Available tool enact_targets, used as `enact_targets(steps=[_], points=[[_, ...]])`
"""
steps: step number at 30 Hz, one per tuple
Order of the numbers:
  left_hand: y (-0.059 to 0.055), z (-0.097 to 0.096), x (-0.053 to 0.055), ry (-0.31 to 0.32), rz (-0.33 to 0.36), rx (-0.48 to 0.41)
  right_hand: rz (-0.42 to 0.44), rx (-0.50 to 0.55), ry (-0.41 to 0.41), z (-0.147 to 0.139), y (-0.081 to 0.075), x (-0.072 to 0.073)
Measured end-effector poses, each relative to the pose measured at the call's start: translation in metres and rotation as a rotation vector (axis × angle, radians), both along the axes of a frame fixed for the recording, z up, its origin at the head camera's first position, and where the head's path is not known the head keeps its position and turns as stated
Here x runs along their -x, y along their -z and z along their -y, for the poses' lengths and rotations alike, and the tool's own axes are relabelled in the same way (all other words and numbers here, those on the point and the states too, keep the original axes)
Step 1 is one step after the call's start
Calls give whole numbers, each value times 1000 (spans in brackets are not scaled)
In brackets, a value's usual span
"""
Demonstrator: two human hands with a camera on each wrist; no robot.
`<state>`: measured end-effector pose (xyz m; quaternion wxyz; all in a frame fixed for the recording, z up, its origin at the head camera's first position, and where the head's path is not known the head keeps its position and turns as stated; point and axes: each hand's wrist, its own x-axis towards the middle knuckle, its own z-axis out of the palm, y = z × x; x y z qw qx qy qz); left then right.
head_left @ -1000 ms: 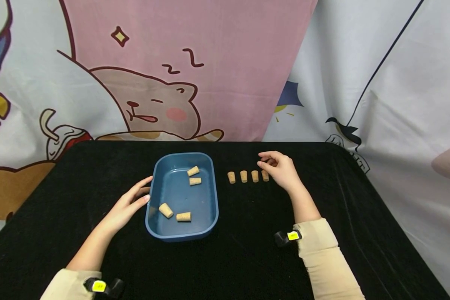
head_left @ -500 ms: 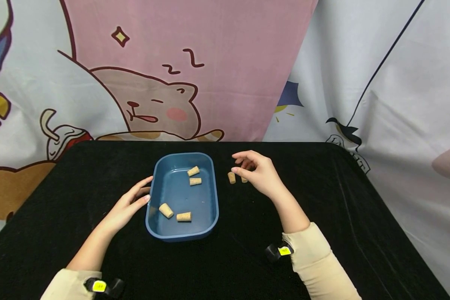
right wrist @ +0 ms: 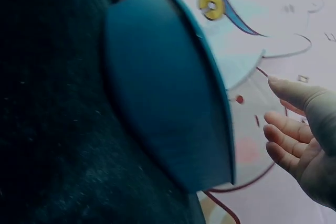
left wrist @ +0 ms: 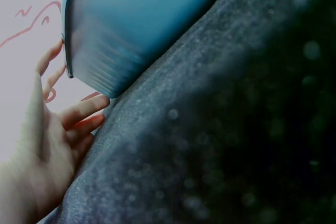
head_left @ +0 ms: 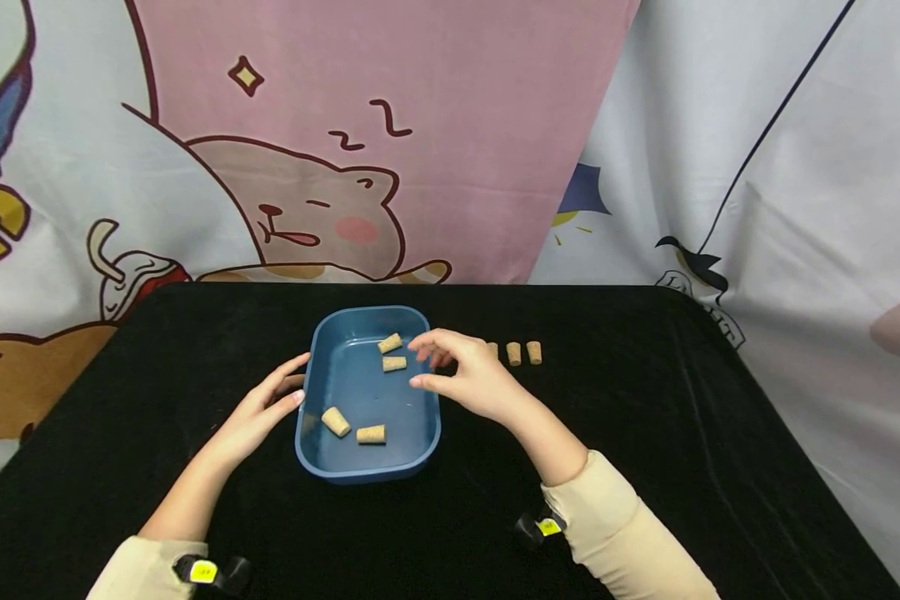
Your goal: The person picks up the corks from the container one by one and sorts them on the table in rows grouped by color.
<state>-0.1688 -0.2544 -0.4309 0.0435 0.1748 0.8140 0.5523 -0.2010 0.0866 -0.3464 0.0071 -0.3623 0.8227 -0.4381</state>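
A blue plastic tray (head_left: 371,476) stands on the black cloth with several cork stoppers lying in it, among them a pale cork (head_left: 371,434) near the front. My left hand (head_left: 258,412) rests its fingertips against the tray's left side, fingers fairly straight, also seen in the left wrist view. My right hand (head_left: 468,375) hovers over the tray's right rim with fingers loosely bent. In the right wrist view nothing shows between the thumb and fingers of that right hand (right wrist: 302,135). Right of it stand corks in a row, such as the end cork (head_left: 534,352); one is partly covered by the hand.
The black cloth (head_left: 645,400) covers the table up to its back edge. Behind it hangs a printed curtain (head_left: 480,150) with cartoon animals. Each forearm wears a small black camera with a yellow label, such as the right wrist camera (head_left: 540,527).
My right hand has moved left from above the row of corks to the tray's right rim. The corks on the cloth come back into view behind it. My left hand stays at the tray.
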Motion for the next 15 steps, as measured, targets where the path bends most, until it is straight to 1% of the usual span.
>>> enact_targets(steps=[8,12,15], points=[[0,-1,0,-7,-11,2,40,-128,-203,23,5,2],[1,-1,1,-5,-11,2,81,-205,-257,30,9,5],[2,0,1,-6,-8,0,97,-266,-287,35,11,8]])
